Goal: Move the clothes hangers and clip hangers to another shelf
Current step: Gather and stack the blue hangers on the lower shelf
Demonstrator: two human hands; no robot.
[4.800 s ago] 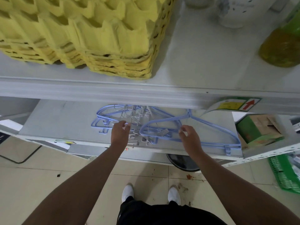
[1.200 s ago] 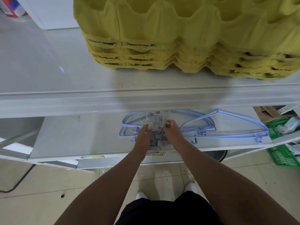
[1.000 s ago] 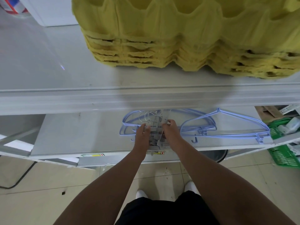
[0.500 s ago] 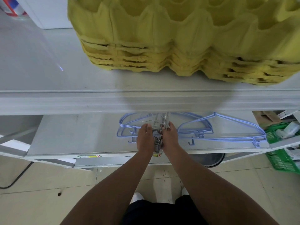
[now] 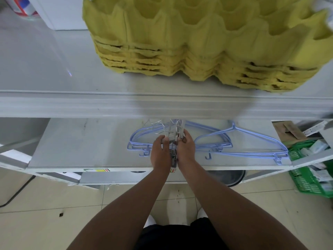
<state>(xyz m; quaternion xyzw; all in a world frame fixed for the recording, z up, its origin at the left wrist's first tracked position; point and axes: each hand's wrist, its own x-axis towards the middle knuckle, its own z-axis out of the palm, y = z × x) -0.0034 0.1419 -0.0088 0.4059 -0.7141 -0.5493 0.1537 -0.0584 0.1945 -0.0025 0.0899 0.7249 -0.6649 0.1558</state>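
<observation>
While I stand on the tiled floor [image 5: 45,199], yellow egg trays [image 5: 198,51] sit on the upper shelf [image 5: 72,103]. Blue clothes hangers [image 5: 243,141] lie on the lower shelf [image 5: 81,141]. My left hand [image 5: 160,152] and right hand [image 5: 186,149] reach side by side, each grip closed on the metal clip hangers [image 5: 173,136], bunched upright between them.

Clip hangers [image 5: 173,136] between clothes hangers [image 5: 241,143] on lower shelf [image 5: 81,141] (egg trays [image 5: 198,42] above)
</observation>
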